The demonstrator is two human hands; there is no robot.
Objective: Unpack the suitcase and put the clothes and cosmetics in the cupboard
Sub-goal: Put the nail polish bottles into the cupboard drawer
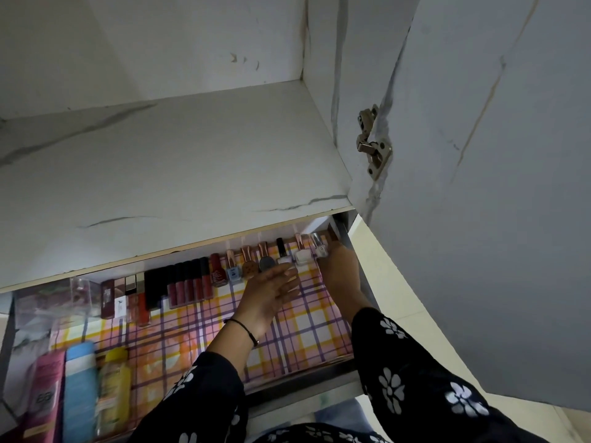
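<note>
The cupboard's lower shelf (297,334) is lined with pink, yellow and purple plaid paper. Along its back stands a row of cosmetics: dark red lipsticks (188,287) at the left and nail polish bottles (249,265) to the right. My left hand (267,297) reaches in with straight fingers, its tips beside a white nail polish bottle (283,258). At the row's right end my right hand (340,270) holds a clear, silver-capped nail polish bottle (320,249); its fingertips are hidden behind the hand.
A pink tube (44,391), a blue bottle (80,388) and a yellow bottle (113,388) stand at the shelf's front left. A clear box (84,290) sits at the back left. The white shelf above (179,167) overhangs. The cupboard door (486,187) hangs open at the right.
</note>
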